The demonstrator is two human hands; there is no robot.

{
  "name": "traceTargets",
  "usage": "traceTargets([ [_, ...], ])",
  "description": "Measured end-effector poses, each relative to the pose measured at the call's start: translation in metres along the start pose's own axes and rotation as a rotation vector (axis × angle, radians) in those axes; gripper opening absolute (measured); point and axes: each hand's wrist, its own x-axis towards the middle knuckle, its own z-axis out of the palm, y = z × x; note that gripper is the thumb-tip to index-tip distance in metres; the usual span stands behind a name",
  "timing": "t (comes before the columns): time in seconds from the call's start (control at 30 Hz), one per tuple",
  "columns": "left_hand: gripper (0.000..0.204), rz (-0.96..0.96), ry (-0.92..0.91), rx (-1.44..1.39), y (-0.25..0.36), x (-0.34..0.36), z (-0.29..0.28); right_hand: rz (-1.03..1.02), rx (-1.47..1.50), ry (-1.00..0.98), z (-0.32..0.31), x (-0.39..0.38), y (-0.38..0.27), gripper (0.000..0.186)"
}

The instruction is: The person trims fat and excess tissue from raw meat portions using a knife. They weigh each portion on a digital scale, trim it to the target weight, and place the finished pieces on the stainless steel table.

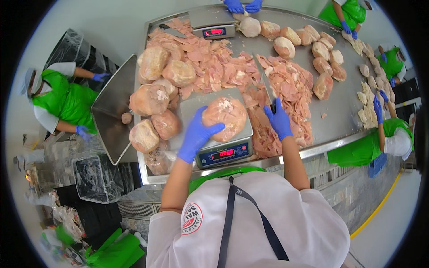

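Note:
My left hand (pixel 199 132) in a blue glove grips a large round piece of pale pink meat (pixel 228 117) at its left side, on or just over the steel plate of a scale (pixel 190 110) with a lit red display. My right hand (pixel 277 117), also gloved, is closed on the dark handle of a long knife (pixel 263 77), whose blade points away from me between heaps of thin pink meat slices (pixel 288 89). More rounded meat pieces (pixel 148 100) are piled left of the scale.
The steel table (pixel 339 107) also holds a second scale (pixel 211 22) and more meat lumps (pixel 322 66). A steel bin (pixel 111 116) adjoins its left side; a plastic-lined crate (pixel 94 176) sits below. Co-workers in green aprons (pixel 67 94) stand around, their gloved hands (pixel 243 6) at the edges.

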Motion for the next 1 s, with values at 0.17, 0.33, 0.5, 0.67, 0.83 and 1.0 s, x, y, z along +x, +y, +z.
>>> traceTargets([
  [0.17, 0.085, 0.094, 0.092, 0.066, -0.007, -0.016, 0.008, -0.543, -0.062, 0.190, 0.015, -0.028, -0.031, 0.078],
  [0.33, 0.079, 0.061, 0.028, -0.200, 0.004, -0.030, 0.009, -0.414, 0.739, -0.333, 0.002, -0.088, -0.127, 0.087],
  [0.5, 0.062, -0.001, 0.145, -1.031, -0.080, -0.063, -0.057, -0.703, 0.810, -0.616, -0.015, -0.094, -0.200, 0.087],
  [0.67, 0.065, 0.301, 0.326, -1.333, 0.013, -0.056, -0.140, -0.680, 0.370, -0.005, -0.014, -0.054, -0.139, 0.087],
  [0.83, 0.056, 0.477, 0.507, -1.049, 0.042, -0.075, -0.187, -0.267, 0.308, 0.465, -0.065, 0.021, -0.022, 0.094],
  [1.0, 0.057, 0.477, 0.563, -0.614, 0.080, -0.062, -0.125, -0.019, 0.128, 0.978, -0.122, 0.118, 0.105, 0.112],
])
